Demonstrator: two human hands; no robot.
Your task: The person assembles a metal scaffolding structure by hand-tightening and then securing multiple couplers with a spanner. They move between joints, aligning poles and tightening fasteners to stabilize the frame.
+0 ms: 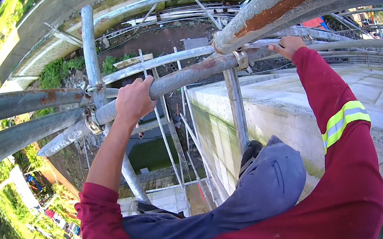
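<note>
A grey galvanized scaffold tube (185, 77) runs crosswise in front of me, rising to the right. My left hand (135, 99) is closed round it, knuckles on top, just right of the left upright tube (90, 48). Farther right, my right hand (288, 47) is closed over the same run of tube, thumb toward the left; its fingertips are hidden. Between the hands, nearer the right one, a metal coupler (241, 59) clamps the tube where a second upright (237, 107) meets it. Another coupler (92, 121) sits by the left upright.
A thick, rust-streaked tube (293, 3) slants across the upper right, close to me. A concrete wall (269, 108) stands below on the right. Far beneath lie greenish water (157, 153), stacked poles and soil. More tubes (16, 107) extend left. My bent knee (277, 166) is near the wall.
</note>
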